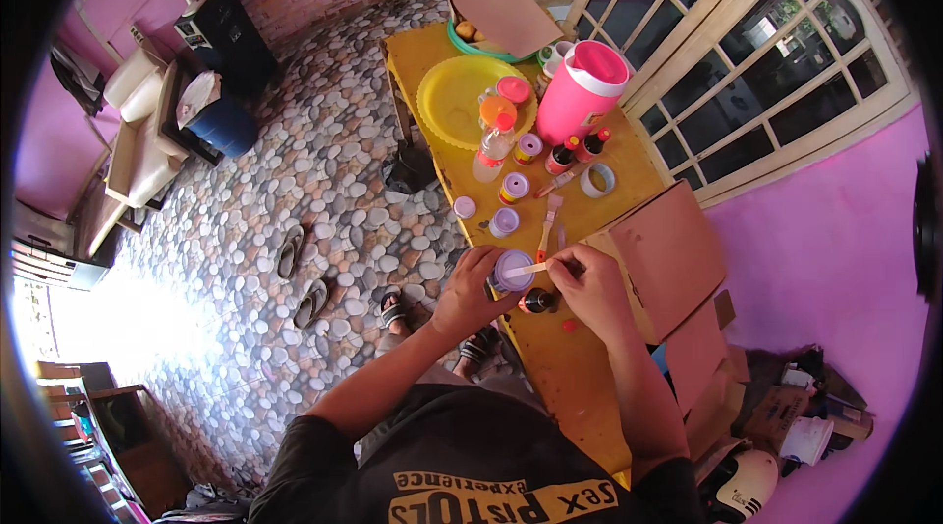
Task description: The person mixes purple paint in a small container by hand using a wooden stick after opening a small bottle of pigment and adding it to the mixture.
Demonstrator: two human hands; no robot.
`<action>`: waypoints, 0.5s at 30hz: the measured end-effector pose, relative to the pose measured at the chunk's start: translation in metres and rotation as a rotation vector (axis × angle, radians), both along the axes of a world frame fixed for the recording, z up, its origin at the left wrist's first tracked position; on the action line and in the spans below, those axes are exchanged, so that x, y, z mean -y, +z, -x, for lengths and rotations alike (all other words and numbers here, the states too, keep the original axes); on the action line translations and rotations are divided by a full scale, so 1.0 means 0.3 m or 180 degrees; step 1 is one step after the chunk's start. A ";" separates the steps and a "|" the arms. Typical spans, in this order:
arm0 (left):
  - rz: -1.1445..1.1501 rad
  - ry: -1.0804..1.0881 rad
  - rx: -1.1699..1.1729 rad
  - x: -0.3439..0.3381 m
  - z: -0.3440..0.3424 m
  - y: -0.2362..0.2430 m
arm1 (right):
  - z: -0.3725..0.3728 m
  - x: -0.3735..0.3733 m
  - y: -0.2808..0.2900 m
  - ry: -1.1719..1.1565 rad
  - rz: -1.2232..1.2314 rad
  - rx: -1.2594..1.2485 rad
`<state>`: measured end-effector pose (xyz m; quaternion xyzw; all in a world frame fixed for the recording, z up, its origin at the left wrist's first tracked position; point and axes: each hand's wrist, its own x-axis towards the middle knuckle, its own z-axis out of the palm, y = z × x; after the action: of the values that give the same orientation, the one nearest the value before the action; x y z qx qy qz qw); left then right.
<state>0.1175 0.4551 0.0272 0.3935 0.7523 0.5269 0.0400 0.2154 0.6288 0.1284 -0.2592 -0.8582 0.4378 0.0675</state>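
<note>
The left hand [470, 290] hides part of the small tub [514, 269], whose contents are hard to make out; a dark bottle [536, 301] just below it is partly covered. A yellow counter [580, 386] lies beneath the hands, pebble-patterned floor [246, 239] to their left, pink wall [805, 259] to their right. The left hand curls around the tub; the right hand [592, 290], fingers closed, pinches a pale stick [526, 270] over its mouth.

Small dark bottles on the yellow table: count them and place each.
3: one small dark bottle and another near the pink-and-white jug, a third near the right hand. More may be hidden.
</note>
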 end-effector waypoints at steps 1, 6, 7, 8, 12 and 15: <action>-0.0033 -0.0021 -0.0009 0.000 0.004 0.023 | -0.009 0.000 0.026 -0.0064 0.0036 -0.0080; -0.0039 -0.0110 0.0053 0.017 0.030 0.110 | -0.022 0.036 0.199 -0.0260 0.0135 -0.0246; -0.0056 -0.0141 0.0036 0.023 0.036 0.129 | -0.023 0.044 0.223 -0.0297 0.0134 -0.0323; -0.0001 -0.0165 0.0060 0.030 0.043 0.151 | -0.024 0.054 0.244 -0.0332 0.0133 -0.0400; -0.0064 -0.0204 -0.0088 0.059 0.067 0.213 | -0.016 0.100 0.329 -0.0208 -0.0349 -0.0665; 0.0003 -0.0405 0.0111 0.083 0.092 0.265 | -0.012 0.135 0.381 -0.0148 -0.0677 -0.0810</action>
<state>0.0901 0.4302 0.1066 0.4312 0.7252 0.5297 0.0868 0.2190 0.5882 0.2427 -0.2129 -0.8780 0.3722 0.2128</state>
